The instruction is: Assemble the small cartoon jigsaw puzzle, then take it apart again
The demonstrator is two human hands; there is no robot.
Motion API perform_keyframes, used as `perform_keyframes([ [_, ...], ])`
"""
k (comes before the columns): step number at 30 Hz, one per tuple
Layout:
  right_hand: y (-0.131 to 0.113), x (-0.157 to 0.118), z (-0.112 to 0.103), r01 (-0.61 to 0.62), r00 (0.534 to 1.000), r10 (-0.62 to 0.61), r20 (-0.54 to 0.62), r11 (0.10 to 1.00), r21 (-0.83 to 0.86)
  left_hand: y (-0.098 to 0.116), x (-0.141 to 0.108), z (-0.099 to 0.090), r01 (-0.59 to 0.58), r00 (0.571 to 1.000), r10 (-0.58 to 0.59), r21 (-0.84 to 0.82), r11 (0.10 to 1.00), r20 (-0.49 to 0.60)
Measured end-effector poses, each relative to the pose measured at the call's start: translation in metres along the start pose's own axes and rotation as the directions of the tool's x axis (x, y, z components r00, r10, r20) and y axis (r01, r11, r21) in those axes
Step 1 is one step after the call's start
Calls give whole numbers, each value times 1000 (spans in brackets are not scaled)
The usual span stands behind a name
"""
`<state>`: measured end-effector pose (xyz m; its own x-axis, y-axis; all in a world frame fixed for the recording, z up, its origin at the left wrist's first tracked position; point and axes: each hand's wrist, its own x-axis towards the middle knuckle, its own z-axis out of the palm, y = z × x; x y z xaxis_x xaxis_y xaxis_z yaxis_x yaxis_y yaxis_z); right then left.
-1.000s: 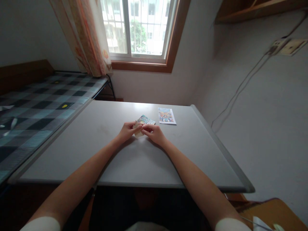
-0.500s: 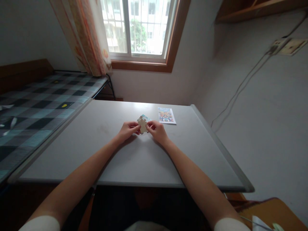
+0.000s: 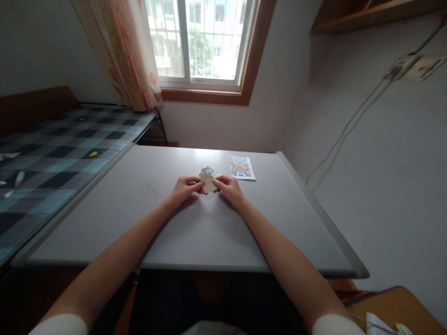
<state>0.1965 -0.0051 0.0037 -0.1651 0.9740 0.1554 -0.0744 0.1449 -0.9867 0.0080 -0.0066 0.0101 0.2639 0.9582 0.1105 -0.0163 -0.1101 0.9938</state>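
Several jigsaw puzzle pieces [image 3: 208, 183], plain beige sides facing me, are held up between my two hands over the middle of the table. On their left edge my left hand [image 3: 187, 188] is closed, thumb in front. My right hand [image 3: 227, 187] pinches the right edge in the same way. Whether the pieces are all joined, I cannot tell. Just behind them shows a blue-green printed thing [image 3: 212, 171], mostly hidden. A colourful printed picture card [image 3: 242, 167] lies flat on the table beyond my right hand.
The grey-white table [image 3: 209, 232] spans the space before me. A bed with a checked cover [image 3: 70, 139] stands along its left side. At the right, a cable [image 3: 344, 132] runs down the wall, and a brown seat [image 3: 401, 304] holds some items.
My right fingers have shifted slightly on the puzzle pieces, closing more firmly at their right edge. The pieces have tilted a little; the card has stayed put.
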Motion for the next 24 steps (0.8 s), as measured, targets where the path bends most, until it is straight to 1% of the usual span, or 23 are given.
perform_keyframes([
  [4, -1, 1, -1, -30, 999, 30, -19, 999, 25, 2, -1, 2, -93, 996, 93, 72, 993, 5],
  [9, 0, 1, -2, -101, 995, 101, -20, 995, -2, -2, 0, 3, -162, 986, 164, 107, 981, -16],
  [11, 1, 0, -2, -103, 995, 103, -12, 994, -41, -4, 1, 2, -167, 984, 173, 117, 979, -39],
  [12, 1, -1, -2, -72, 997, 71, -15, 994, -86, -5, 2, 2, -163, 984, 170, 119, 979, -51],
  [14, 1, -3, -1, 56, 998, -62, -17, 966, -251, -6, 2, 2, -135, 988, 143, 117, 984, -66],
  [16, 0, -5, 0, 209, 976, -217, 35, 869, -449, -6, 2, 2, -92, 993, 100, 100, 991, -68],
  [18, -1, -7, 1, 321, 943, -307, 125, 757, -569, -5, 2, 3, -57, 997, 61, 74, 996, -56],
  [19, -2, -8, 1, 356, 931, -328, 160, 721, -595, -5, 2, 3, -46, 998, 50, 63, 997, -50],
  [21, -4, -9, 2, 387, 918, -352, 184, 689, -613, -4, 2, 3, -44, 997, 47, 58, 997, -56],
  [24, -5, -9, 2, 366, 919, -377, 116, 703, -610, -4, 3, 3, -43, 993, 50, 67, 997, -106],
])
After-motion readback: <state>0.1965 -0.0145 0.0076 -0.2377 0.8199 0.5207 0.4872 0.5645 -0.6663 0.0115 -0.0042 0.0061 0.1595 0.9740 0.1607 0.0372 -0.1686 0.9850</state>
